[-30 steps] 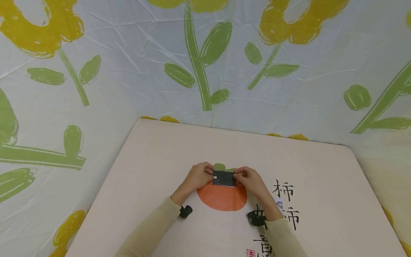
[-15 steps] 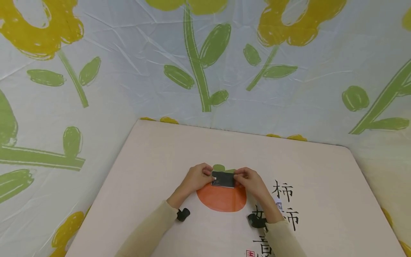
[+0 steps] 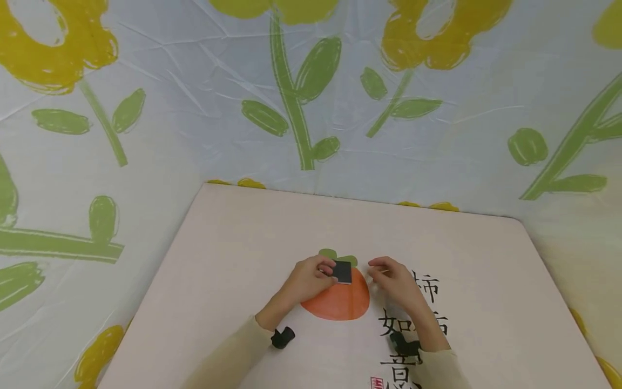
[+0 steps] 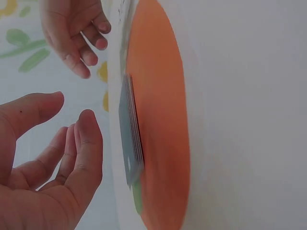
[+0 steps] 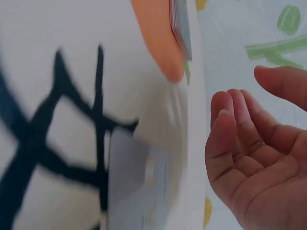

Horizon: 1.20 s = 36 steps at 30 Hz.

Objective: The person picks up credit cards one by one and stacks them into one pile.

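Note:
A stack of dark cards [image 3: 343, 272] lies flat on the orange persimmon print. Its layered edges [image 4: 136, 129] show in the left wrist view. My left hand [image 3: 310, 280] hovers at the left end of the stack and covers part of it in the head view. In the left wrist view its thumb and fingers are bent loosely, with a gap between them and nothing held. My right hand [image 3: 396, 281] is off to the right of the stack, its fingers [image 5: 221, 139] loosely curved around nothing. Below it, a pale grey card [image 5: 134, 182] lies on the black lettering.
The pale tabletop [image 3: 257, 227] bears a persimmon print [image 3: 340, 302], black characters [image 3: 400, 373] and a red seal mark. Fabric with yellow flowers and green leaves [image 3: 318, 70] hangs behind and at the left. Black wrist devices [image 3: 283, 337] sit beneath both wrists.
Both hands held the stack's ends before. Now the right hand has let go and moved right, while the left fingers have come off the stack, which stays on the print.

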Motion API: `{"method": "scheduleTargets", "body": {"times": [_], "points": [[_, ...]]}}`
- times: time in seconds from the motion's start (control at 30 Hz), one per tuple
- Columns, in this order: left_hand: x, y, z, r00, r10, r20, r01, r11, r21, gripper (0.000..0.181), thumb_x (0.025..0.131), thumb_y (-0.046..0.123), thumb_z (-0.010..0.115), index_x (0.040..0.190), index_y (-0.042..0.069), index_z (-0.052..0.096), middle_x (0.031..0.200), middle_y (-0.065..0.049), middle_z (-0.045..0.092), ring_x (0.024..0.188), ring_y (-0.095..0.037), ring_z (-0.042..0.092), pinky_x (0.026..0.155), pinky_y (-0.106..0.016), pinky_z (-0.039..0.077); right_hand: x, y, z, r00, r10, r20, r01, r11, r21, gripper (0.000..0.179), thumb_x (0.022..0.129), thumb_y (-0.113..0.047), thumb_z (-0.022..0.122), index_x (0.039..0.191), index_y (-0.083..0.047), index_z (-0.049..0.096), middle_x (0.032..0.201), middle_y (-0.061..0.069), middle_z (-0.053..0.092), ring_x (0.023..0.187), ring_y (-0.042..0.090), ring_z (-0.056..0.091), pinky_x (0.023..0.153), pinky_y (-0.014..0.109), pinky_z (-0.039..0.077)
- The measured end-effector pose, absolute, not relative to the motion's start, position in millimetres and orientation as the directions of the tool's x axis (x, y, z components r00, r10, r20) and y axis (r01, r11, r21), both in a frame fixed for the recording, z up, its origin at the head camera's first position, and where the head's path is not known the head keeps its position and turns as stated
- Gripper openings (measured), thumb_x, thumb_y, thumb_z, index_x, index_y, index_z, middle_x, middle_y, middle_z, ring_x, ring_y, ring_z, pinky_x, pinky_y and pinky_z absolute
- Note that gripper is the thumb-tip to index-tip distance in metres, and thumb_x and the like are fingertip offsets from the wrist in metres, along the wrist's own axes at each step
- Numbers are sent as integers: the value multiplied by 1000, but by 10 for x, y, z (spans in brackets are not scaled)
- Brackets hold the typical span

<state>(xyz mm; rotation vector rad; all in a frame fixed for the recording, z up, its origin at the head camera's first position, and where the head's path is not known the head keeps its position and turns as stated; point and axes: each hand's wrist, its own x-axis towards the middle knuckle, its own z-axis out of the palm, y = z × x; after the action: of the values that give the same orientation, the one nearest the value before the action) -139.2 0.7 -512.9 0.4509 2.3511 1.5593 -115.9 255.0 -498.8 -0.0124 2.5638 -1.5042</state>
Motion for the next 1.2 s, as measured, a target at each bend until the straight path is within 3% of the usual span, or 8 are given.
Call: {"method": "scheduleTargets", "body": {"times": [0.33,0.6,0.83,0.97,1.2], "points": [[-1268,438,-5131,-853,516,-78,129,352,927,34,87,19,74,120,13,68,107,6,66,89,-2,61,81,-25,50,-908,2991,-4992,-995,-40,-91,51,577,-815,35,100,-29,64,125,-5,63,105,8,66,93,23,63,72,31,50],[-1239,816,-5132,-775,626,-91,245,429,869,38,85,18,80,120,9,66,100,1,67,80,1,59,76,-18,49,-732,3321,-5046,-994,-5,-109,83,618,-782,34,100,-28,64,125,-5,62,108,8,68,96,24,64,74,29,51],[-1250,1067,-5172,-754,643,-133,260,478,839,39,84,19,81,119,9,66,98,3,65,80,-1,57,73,-17,47,-673,3590,-5151,-994,-44,-98,51,618,-785,33,99,-21,66,124,-2,60,107,10,66,94,18,63,72,27,51],[-1262,1169,-5221,-742,651,-162,269,509,817,39,82,20,82,118,11,67,96,6,61,79,-1,55,73,-16,46,-659,3668,-5151,-988,-75,-131,57,620,-783,37,94,-20,73,123,-1,60,101,10,61,87,18,60,70,27,50],[-1266,1249,-5310,-733,668,-127,406,580,706,48,80,23,83,123,13,63,92,7,57,80,-3,51,68,-16,42,-640,3743,-5144,-966,-167,-198,43,651,-758,55,81,-16,85,124,0,56,96,10,49,83,21,49,67,27,43]]}}
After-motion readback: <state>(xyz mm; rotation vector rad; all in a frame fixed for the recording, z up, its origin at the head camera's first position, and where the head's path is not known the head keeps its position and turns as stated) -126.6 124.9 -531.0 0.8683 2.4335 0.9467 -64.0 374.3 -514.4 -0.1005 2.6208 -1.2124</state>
